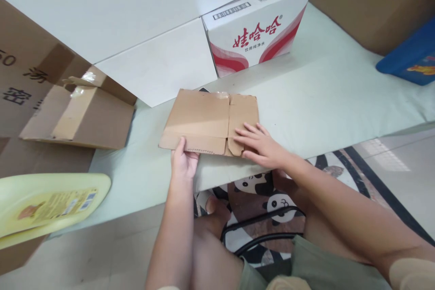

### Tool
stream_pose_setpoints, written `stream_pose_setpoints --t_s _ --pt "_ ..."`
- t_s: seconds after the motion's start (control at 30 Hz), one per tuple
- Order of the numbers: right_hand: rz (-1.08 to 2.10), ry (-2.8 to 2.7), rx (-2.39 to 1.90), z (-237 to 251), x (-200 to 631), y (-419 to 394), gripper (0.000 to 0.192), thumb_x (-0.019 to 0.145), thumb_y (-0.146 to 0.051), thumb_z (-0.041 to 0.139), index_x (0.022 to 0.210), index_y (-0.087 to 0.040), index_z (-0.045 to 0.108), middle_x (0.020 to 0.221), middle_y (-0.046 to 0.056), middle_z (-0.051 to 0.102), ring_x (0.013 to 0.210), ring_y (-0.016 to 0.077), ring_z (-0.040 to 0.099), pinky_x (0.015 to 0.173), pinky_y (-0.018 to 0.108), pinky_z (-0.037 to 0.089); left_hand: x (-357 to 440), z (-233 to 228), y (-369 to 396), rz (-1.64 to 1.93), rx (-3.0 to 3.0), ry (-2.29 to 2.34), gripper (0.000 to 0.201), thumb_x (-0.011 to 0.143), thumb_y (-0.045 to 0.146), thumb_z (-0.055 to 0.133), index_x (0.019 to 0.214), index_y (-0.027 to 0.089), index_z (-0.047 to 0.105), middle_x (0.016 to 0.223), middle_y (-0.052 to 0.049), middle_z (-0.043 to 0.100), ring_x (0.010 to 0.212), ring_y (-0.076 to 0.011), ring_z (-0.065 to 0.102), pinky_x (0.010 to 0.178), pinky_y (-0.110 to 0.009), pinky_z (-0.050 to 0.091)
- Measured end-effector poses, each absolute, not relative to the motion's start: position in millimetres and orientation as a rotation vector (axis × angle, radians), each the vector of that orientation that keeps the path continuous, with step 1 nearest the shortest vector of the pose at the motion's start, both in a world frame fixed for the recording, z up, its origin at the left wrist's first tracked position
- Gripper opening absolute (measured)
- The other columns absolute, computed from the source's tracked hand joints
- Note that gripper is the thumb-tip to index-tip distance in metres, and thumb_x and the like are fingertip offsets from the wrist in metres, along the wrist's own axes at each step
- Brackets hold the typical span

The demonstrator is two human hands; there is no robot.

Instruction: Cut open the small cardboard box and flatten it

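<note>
We judge the flattened box (209, 120) at mid-frame light, stiff, creased; left hand (183, 161) pinches its near edge, right hand (261, 145) lies spread flat on it.

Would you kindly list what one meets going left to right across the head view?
Yellow lid → open brown box → left hand → right hand → blue bin.

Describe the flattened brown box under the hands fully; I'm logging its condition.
The flattened cardboard box is plain brown corrugated board, lying flat at the pale table's near edge. Clear tape remnants mark its far edge; small flaps sit right. The left hand pinches its near edge; the right hand presses flat on top.
</note>
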State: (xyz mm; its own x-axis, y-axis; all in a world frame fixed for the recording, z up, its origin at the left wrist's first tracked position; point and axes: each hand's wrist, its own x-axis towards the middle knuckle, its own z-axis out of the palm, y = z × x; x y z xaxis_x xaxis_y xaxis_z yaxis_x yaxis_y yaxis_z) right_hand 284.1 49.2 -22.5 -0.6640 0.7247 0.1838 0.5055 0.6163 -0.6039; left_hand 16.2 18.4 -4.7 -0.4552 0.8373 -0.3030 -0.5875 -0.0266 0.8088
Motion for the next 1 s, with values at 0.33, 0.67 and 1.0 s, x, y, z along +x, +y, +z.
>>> stream_pose_setpoints --t_s 0.33,0.67,1.0 --pt "1.239 -1.271 -1.152 -36.7 285.0 64.9 0.061 0.086 -0.061 0.053 0.134 -0.022 0.050 0.136 0.017 0.061 0.124 0.0311 0.061 0.102 0.054 0.051 -5.5 -2.8 16.3 1.743 0.225 1.147 0.024 0.086 0.029 0.065 0.108 0.019 0.067 0.112 -0.011 0.074 0.116 -0.0247 0.066 0.096 -0.037 0.056" --pt "1.804 -0.926 -1.230 -8.1 284.3 44.3 0.044 0.059 -0.044 0.084 0.087 -0.017 0.065 0.067 0.003 0.067 0.046 0.0128 0.053 0.033 0.023 0.036 10.9 -2.9 17.4 1.686 0.290 1.463 0.023 0.074 0.016 0.071 0.096 0.018 0.069 0.096 -0.006 0.075 0.079 -0.0168 0.070 0.073 -0.028 0.059" --pt "1.571 -0.658 -1.094 -0.6 303.8 51.1 0.047 0.060 -0.055 0.081 0.080 -0.022 0.055 0.050 -0.009 0.048 0.034 0.0043 0.022 0.030 0.022 0.024 11.1 6.0 9.9 1.490 0.483 1.450 0.029 0.071 0.036 0.070 0.093 0.021 0.058 0.068 0.001 0.066 0.046 -0.0101 0.061 0.042 -0.017 0.045"
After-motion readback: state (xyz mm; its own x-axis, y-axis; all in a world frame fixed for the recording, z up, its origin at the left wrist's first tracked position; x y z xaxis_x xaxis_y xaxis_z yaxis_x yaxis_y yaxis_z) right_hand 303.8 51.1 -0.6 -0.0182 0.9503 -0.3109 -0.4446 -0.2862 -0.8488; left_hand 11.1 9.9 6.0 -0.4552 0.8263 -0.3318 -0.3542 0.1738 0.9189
